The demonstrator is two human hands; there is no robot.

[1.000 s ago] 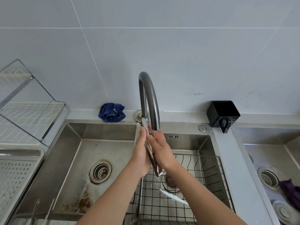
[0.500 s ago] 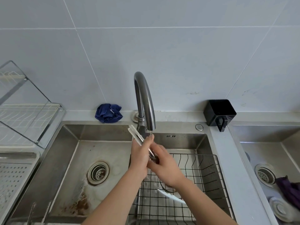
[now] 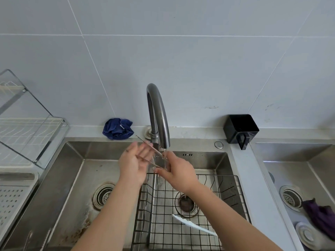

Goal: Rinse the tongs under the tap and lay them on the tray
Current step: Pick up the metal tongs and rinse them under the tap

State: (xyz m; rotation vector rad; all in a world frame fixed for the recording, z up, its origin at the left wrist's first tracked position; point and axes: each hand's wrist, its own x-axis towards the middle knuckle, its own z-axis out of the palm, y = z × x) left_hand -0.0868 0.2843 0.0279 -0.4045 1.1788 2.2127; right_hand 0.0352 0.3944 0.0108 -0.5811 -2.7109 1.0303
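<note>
Thin metal tongs (image 3: 147,160) are held slanted under the curved grey tap (image 3: 157,113), where a thin stream of water (image 3: 165,158) runs. My right hand (image 3: 179,174) pinches their joined near end just under the spout. My left hand (image 3: 134,163) is flat, fingers spread, against the two splayed arms, which poke out past its fingertips toward the upper left. The hand is blurred. A white perforated tray (image 3: 12,196) sits at the left edge, beside the sink.
A clear dish rack (image 3: 30,134) stands above the tray. A blue cloth (image 3: 117,128) and a black holder (image 3: 241,128) sit on the back ledge. A black wire basket (image 3: 217,176) in the sink holds a white utensil (image 3: 194,226). A second sink on the right holds a purple cloth (image 3: 319,214).
The tongs have tilted from near upright to slanting up-left, their arms now splayed. My left hand has opened flat and slid up along them. Water now runs visibly.
</note>
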